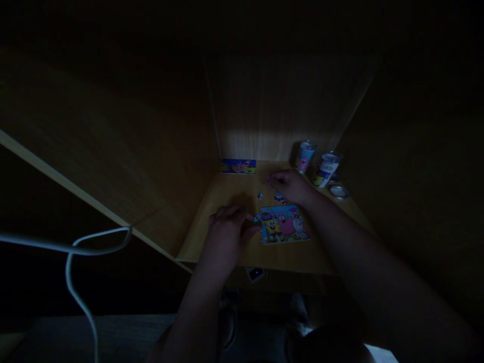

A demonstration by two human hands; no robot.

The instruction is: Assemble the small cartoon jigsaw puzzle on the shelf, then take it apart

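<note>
A mostly assembled cartoon jigsaw puzzle (286,225) lies on the wooden surface. At its left edge is my left hand (229,229), with thumb and forefinger curled about a small light-blue puzzle piece (256,219). Above the puzzle, my right hand (290,184) is closed in a pinch on a small pinkish puzzle piece (269,181). Beneath that hand lie several loose pieces (280,197), partly covered by it. One more loose piece (260,196) sits between the two hands. The dim light blurs fine detail.
A cartoon picture strip (237,167) lies at the back left. Two clear-lidded printed cans (304,156) (325,169) stand at the back right, beside a round lid (339,192). Wooden panels enclose the surface (204,222). A white cable (71,249) hangs at left.
</note>
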